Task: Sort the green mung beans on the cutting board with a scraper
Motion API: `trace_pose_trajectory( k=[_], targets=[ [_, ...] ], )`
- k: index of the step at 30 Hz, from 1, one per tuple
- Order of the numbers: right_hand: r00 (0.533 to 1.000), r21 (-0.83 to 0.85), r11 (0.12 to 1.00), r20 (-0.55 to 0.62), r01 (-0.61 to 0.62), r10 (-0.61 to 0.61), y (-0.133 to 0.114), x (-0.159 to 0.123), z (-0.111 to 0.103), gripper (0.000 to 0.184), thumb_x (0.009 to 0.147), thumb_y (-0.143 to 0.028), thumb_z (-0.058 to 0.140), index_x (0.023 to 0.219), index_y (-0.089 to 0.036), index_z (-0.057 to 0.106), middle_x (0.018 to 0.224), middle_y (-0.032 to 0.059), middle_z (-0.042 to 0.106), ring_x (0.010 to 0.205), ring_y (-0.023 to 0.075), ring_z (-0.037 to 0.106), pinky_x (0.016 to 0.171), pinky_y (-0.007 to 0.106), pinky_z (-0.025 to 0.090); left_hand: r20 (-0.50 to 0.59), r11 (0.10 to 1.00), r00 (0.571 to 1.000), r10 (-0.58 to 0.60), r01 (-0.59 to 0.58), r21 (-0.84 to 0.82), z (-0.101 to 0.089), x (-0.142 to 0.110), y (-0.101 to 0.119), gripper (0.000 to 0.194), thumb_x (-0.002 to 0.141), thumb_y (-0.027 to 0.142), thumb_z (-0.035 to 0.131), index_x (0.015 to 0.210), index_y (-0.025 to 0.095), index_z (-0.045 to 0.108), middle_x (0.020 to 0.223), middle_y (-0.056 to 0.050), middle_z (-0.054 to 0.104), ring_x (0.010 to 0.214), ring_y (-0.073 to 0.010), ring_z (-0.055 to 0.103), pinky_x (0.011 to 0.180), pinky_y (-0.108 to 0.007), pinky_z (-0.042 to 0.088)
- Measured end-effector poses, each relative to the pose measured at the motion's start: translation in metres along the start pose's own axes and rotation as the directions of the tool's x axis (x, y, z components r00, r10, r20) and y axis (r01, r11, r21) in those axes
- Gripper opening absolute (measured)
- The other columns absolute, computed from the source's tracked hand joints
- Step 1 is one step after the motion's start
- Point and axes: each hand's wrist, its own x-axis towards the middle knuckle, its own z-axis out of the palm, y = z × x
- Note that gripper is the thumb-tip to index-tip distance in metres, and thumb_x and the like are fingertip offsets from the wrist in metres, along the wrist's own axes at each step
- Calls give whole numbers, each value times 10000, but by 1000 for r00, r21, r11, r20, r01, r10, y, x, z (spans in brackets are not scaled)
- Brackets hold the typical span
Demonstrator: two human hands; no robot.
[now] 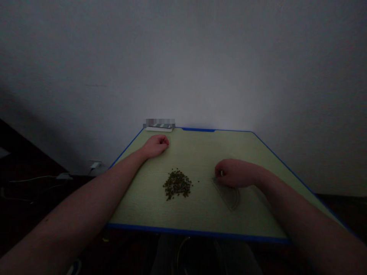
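A small heap of dark green beans (177,184) lies in the middle of a pale green table (200,149) with a blue rim. My left hand (156,145) rests on the table's far left part, its fingers curled into a loose fist with nothing showing in them. My right hand (233,172) rests to the right of the beans, fingers closed, and lies over the upper edge of a clear plastic protractor (229,194) flat on the table. Something small and pale shows between its fingertips; I cannot make it out.
A flat white object (159,127) lies at the table's far left corner against the white wall. On the dark floor to the left are a plug and cables (64,175). The room is dim.
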Motion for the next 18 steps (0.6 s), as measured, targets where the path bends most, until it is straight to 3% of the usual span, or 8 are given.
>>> trace_pose_trajectory(
  k=[5,13,18],
  targets=[
    [997,28,999,-66,30,-28,9,0,-6,256,729,-262,493,876,-165,679,796,67,675,650,161,580,542,250,371,-10,1000,1000,16,-16,7,1,1,-3,105,593,194,487,667,166,557,569,26,484,552,-107,430,528,-232,323],
    [957,111,978,-253,177,-145,-13,11,7,299,819,-273,430,985,-188,664,926,63,682,783,170,597,692,266,406,4,1000,1000,14,-14,-19,0,1,-3,100,609,203,493,675,167,559,560,31,469,531,-101,418,516,-232,325],
    [950,97,969,-244,226,-197,-22,16,16,285,820,-274,436,959,-200,674,921,53,690,780,170,601,684,261,404,-5,999,1000,28,-28,-16,1,2,-5,104,613,212,499,681,167,564,564,28,476,538,-105,425,514,-229,328]
  ],
)
